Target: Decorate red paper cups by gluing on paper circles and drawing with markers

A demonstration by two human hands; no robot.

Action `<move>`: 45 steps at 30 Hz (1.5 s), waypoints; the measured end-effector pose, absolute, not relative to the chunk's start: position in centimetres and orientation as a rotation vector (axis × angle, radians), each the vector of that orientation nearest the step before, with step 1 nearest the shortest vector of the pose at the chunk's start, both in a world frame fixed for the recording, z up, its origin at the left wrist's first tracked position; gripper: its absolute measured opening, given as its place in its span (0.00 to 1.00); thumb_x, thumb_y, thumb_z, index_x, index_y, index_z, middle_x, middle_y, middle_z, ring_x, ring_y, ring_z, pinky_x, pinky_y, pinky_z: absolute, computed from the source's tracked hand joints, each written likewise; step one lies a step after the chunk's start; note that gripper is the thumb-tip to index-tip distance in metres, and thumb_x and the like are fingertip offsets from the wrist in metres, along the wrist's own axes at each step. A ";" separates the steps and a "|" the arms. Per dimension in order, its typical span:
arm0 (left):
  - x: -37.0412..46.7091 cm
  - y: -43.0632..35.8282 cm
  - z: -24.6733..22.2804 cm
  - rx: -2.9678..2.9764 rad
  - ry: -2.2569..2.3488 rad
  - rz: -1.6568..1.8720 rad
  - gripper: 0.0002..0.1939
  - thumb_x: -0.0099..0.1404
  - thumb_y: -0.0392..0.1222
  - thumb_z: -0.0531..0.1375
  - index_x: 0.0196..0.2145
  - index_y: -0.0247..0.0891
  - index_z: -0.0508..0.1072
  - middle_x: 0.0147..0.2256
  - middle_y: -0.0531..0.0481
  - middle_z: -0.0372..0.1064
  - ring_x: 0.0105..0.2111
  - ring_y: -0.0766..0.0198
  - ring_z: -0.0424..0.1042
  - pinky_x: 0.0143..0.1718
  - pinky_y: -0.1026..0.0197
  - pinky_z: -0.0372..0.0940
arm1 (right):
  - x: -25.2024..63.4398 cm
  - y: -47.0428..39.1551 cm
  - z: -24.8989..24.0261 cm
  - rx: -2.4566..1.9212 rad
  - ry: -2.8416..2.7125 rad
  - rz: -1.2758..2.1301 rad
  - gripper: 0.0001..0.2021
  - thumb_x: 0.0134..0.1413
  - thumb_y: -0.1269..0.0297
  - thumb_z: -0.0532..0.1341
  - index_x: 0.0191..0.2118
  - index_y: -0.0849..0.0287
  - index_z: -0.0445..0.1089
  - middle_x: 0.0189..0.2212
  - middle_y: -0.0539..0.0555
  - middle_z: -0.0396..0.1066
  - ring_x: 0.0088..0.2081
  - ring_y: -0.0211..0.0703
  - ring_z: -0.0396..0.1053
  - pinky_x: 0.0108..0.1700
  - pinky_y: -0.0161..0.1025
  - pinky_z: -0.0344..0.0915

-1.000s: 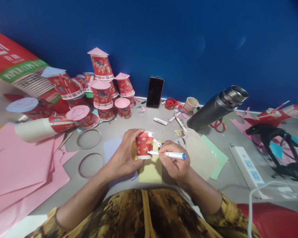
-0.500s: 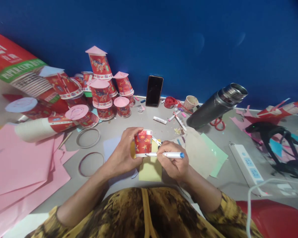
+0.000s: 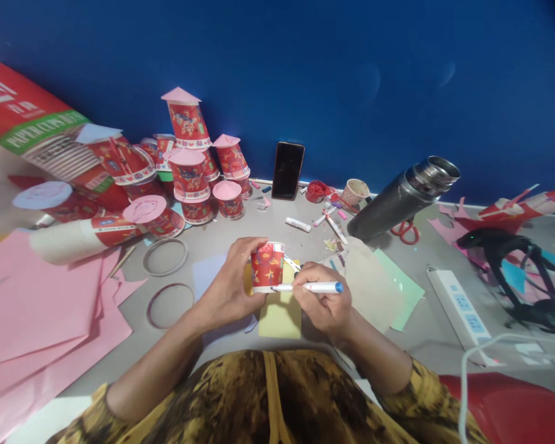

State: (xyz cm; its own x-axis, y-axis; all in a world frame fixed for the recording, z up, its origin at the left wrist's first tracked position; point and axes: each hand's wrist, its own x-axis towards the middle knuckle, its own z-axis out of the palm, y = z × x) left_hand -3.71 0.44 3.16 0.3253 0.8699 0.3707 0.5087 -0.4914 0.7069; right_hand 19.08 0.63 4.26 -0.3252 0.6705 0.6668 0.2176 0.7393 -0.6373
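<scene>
My left hand (image 3: 234,280) is wrapped round the left side of a red patterned paper cup (image 3: 268,266), its thumb near the bottom edge and its fingers at the top. The cup is upright above a yellow sheet (image 3: 281,320). In my right hand (image 3: 324,302) is a white marker (image 3: 315,287) with a blue end, pinched between thumb and fingers. Its tip points left and is at the white band along the cup's lower edge. Part of a pair of scissors (image 3: 290,264) shows behind the cup.
Decorated cups with paper cone tops (image 3: 187,176) stand at the back left, beside pink sheets (image 3: 37,296) and tape rings (image 3: 165,257). A phone (image 3: 287,171) leans at the back. To the right are a dark flask (image 3: 393,203) and a power strip (image 3: 462,308).
</scene>
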 end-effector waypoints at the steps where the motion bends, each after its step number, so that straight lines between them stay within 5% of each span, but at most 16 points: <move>1: -3.7 0.4 3.2 2.125 1.213 1.028 0.41 0.56 0.31 0.64 0.66 0.45 0.59 0.60 0.41 0.67 0.60 0.44 0.70 0.63 0.39 0.69 | 19.1 0.6 4.3 -0.683 -1.887 0.540 0.06 0.64 0.73 0.61 0.38 0.54 0.72 0.28 0.51 0.77 0.27 0.41 0.73 0.30 0.38 0.68; 26: -3.7 0.4 3.0 2.112 1.183 1.026 0.39 0.60 0.36 0.66 0.66 0.45 0.59 0.60 0.40 0.66 0.62 0.44 0.69 0.64 0.39 0.68 | 19.0 0.8 4.3 -0.687 -1.826 0.518 0.05 0.65 0.72 0.61 0.38 0.54 0.73 0.28 0.52 0.77 0.28 0.42 0.74 0.31 0.39 0.71; 45: -3.6 0.4 2.8 2.060 1.118 1.064 0.42 0.56 0.30 0.64 0.67 0.47 0.60 0.60 0.43 0.65 0.61 0.47 0.69 0.65 0.42 0.68 | 18.7 0.8 4.3 -0.659 -1.817 0.435 0.05 0.65 0.72 0.62 0.40 0.55 0.74 0.28 0.52 0.78 0.28 0.43 0.75 0.33 0.41 0.73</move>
State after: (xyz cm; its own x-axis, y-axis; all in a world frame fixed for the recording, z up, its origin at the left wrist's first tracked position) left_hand -3.55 0.42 2.81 0.3374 0.8629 0.3763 0.4189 -0.4956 0.7609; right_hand 18.69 0.77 4.26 -0.2441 0.6283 0.7387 0.2253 0.7776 -0.5870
